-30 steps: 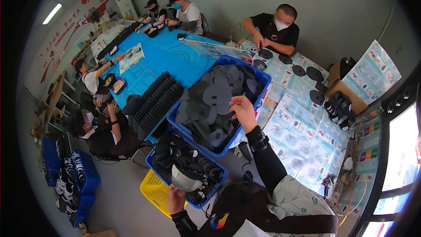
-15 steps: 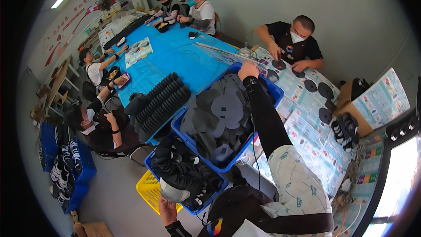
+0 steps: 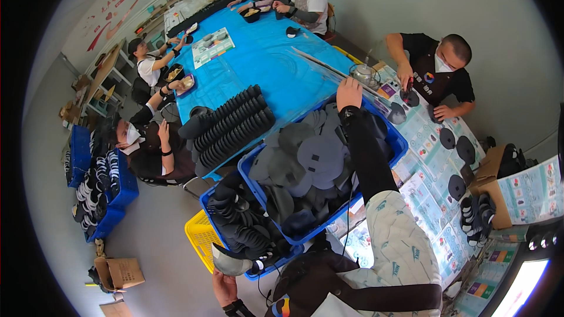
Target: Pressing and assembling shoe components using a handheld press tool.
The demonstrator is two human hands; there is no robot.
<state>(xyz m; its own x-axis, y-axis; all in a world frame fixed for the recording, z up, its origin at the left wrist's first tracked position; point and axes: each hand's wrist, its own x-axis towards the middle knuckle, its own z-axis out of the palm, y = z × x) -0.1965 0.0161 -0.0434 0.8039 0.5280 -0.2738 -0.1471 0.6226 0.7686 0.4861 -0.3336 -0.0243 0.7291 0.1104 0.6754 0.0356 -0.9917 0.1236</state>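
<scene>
My left hand (image 3: 224, 286) is closed on the edge of a grey, cup-shaped pad (image 3: 232, 263), beside the near left side of a blue crate (image 3: 210, 216) packed with black curved pads (image 3: 232, 208). My right arm reaches across a second blue crate (image 3: 402, 144), heaped with flat dark grey rounded pieces (image 3: 320, 155). At that crate's far rim, my right hand (image 3: 349, 93) is closed over the edge; its fingertips are partly hidden.
Stacked black pads (image 3: 235, 126) stand on the blue-covered table (image 3: 258, 64). A yellow basket (image 3: 200, 232) sits under the left crate. At the right, a co-worker (image 3: 440, 70) handles dark discs on a sheet-covered table (image 3: 432, 191). A black cable (image 3: 348, 223) hangs near my right arm.
The whole view has shifted, so the scene sits further right. My left hand and the grey pad are a little lower beside the crate. My right hand stays at the far rim.
</scene>
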